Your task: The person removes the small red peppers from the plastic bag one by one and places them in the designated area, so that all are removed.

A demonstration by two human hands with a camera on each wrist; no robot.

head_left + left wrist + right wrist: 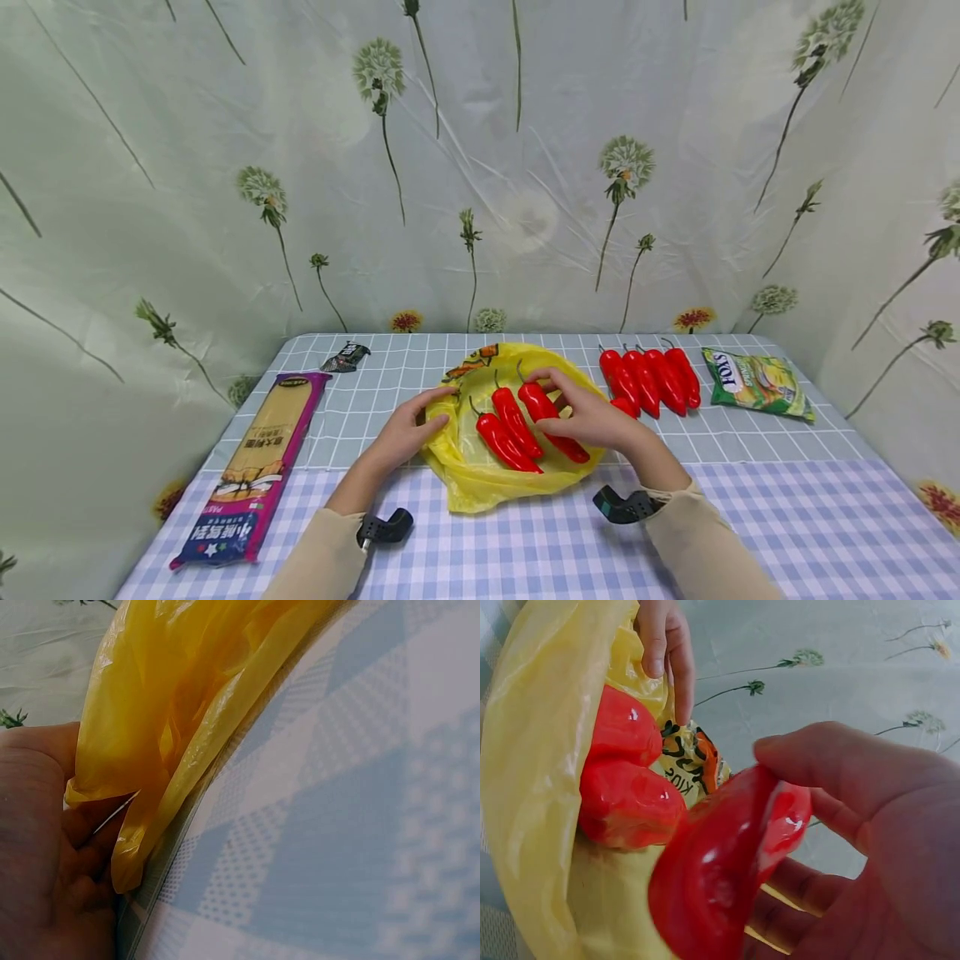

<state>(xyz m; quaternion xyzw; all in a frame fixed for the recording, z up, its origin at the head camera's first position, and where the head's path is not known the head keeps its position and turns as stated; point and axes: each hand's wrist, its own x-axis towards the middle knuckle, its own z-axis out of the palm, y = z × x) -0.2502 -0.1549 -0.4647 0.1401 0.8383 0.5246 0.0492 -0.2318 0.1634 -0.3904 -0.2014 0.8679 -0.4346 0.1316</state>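
My right hand (588, 412) pinches a red chili pepper (712, 855) between thumb and fingers, over the right part of a yellow plastic bag (487, 492). The bag lies spread wide with its rim turned up. Inside it, two more red chili peppers (498, 442) lie side by side, stems pointing away. At the bag's left rim, my left hand (405, 429) touches the plastic, thumb and fingers spread apart. In the left wrist view, a fold of yellow plastic hangs over the fingers and partly hides them.
Several red chili peppers (652, 379) lie in a row right of the bag, beside a green FOX'S candy packet (757, 383). A long pasta packet (255, 467) lies on the left, with a small black wrapper (346, 357) behind it. A patterned curtain (480, 167) closes off the back.
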